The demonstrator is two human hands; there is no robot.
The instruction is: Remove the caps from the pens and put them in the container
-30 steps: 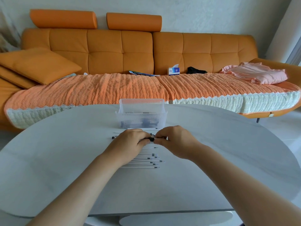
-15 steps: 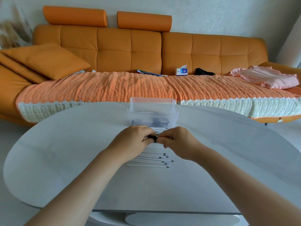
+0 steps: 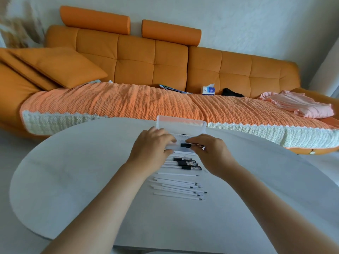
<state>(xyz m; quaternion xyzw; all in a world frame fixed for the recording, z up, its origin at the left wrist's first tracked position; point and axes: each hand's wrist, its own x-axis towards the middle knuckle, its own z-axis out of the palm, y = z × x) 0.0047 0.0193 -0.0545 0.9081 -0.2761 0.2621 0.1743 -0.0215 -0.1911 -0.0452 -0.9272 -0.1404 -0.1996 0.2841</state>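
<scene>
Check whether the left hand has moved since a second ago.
Yes, forward: the left hand was short of the container, and now overlaps its near wall.

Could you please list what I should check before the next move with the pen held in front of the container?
1. Left hand grips the held pen: ok.
2. Right hand pinches the black cap: ok.
3. Cap free of the barrel: cannot tell, fingers hide the joint.
4. Container open on top, just behind the hands: ok.
5. All pens uncapped: not ok, capped pens lie on the table.
</scene>
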